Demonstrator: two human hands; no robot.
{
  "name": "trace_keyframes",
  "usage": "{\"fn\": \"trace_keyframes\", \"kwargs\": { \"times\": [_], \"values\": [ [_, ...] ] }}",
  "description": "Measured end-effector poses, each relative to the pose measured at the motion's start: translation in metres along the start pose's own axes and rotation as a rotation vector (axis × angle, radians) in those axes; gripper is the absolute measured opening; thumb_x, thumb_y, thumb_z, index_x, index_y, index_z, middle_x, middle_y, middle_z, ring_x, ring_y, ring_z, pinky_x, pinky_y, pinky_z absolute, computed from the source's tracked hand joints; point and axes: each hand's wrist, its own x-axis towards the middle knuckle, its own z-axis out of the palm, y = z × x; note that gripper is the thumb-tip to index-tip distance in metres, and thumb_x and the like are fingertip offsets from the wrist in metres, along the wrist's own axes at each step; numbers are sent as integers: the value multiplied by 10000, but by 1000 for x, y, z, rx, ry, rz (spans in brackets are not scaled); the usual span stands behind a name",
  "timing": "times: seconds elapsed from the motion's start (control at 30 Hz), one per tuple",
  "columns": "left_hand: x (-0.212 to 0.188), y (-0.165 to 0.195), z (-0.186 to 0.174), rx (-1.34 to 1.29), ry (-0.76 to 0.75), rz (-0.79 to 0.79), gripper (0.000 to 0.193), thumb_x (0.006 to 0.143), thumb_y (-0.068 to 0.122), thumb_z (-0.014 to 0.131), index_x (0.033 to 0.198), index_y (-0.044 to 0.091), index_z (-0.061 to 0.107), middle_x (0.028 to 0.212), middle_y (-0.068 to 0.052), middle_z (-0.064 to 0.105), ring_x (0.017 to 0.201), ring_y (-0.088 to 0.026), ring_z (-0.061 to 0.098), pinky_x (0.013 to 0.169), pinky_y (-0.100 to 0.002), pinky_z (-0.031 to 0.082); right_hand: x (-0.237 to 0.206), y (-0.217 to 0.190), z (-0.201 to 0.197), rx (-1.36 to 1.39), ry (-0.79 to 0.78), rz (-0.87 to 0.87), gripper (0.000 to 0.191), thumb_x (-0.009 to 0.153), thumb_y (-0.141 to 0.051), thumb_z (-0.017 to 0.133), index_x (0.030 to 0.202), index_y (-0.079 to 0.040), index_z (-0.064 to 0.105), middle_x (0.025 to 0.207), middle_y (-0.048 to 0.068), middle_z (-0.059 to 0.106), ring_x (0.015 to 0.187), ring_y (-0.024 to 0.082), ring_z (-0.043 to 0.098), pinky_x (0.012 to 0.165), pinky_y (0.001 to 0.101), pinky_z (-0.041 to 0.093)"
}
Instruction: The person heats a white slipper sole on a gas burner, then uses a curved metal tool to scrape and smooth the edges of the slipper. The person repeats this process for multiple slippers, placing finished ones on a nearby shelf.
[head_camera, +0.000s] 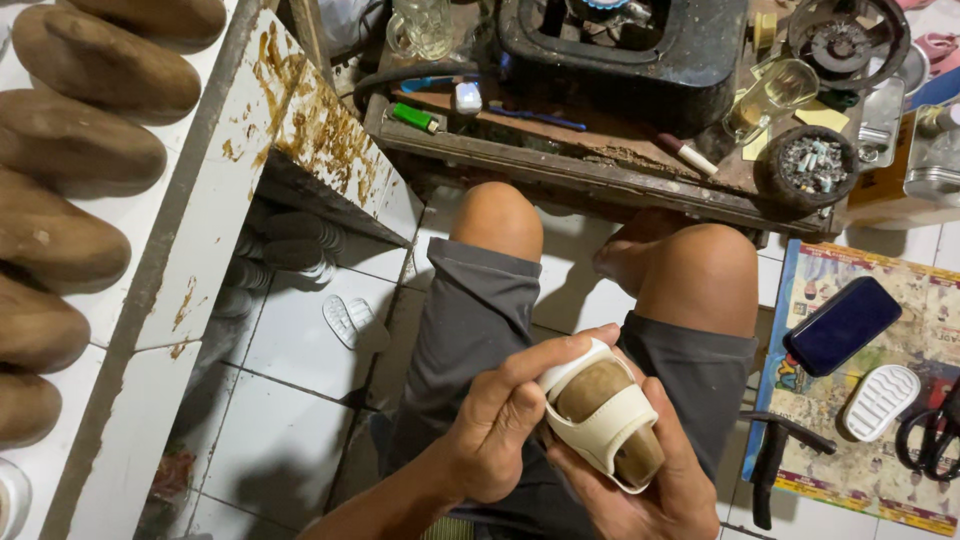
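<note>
A small white sandal upper (598, 412) sits stretched over a brown wooden shoe last (595, 388), held above my lap. My left hand (500, 425) grips it from the left, thumb and fingers pressed on the white strap at the top. My right hand (650, 480) cradles it from below and from the right, palm under the toe end. Grey shorts (480, 310) and both bare knees are beneath.
Several brown shoe lasts (70, 150) lie on a stained white shelf at left. A cluttered low bench (600, 160) stands ahead with a lighter, a glass and an ashtray (812, 165). At right lie a dark phone (842, 325), a white sole (880, 400), scissors (935, 435) and a hammer (775, 455).
</note>
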Motion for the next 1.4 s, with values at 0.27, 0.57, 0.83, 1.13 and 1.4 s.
{"fn": "trace_keyframes", "kwargs": {
  "times": [0.27,0.57,0.83,1.13,1.4],
  "values": [
    [6,27,-19,527,-133,147,425,1220,340,303,1529,61,385,1567,-290,449,1459,-395,505,1205,-435,454,-4,22,12,-993,-141,-1131,768,810,-38,831,1483,-1,462,1397,311,582,1243,433,644,995,518,579],
    [19,24,-37,-205,-129,-930,599,1074,355,449,1575,29,481,1243,-179,655,1069,-226,653,883,-342,558,3,-54,-11,-1643,-838,-1337,397,930,-170,713,1284,-82,556,1314,335,599,1297,465,603,1136,610,465],
    [-11,3,-26,-371,-152,-805,868,834,48,785,1608,-42,402,1432,-163,610,1308,-200,583,1046,-346,513,-16,-66,-34,-1640,-247,-1082,822,826,-348,754,1418,70,367,1365,202,459,1304,337,473,1144,454,344],
    [-56,-38,13,-608,-230,-701,877,942,287,726,1626,16,247,1492,-107,514,1348,-173,501,1155,-331,396,-41,-42,-104,-659,-378,-346,471,851,-90,906,1185,71,615,1180,203,614,1108,298,635,975,416,525],
    [-82,-53,27,-250,130,-720,558,1136,342,341,1488,-62,493,1353,-120,646,1235,-161,598,1089,-310,456,-45,-4,-65,-903,-127,-344,514,782,30,807,1240,23,575,1230,120,566,1172,214,599,997,379,506]
  ]
}}
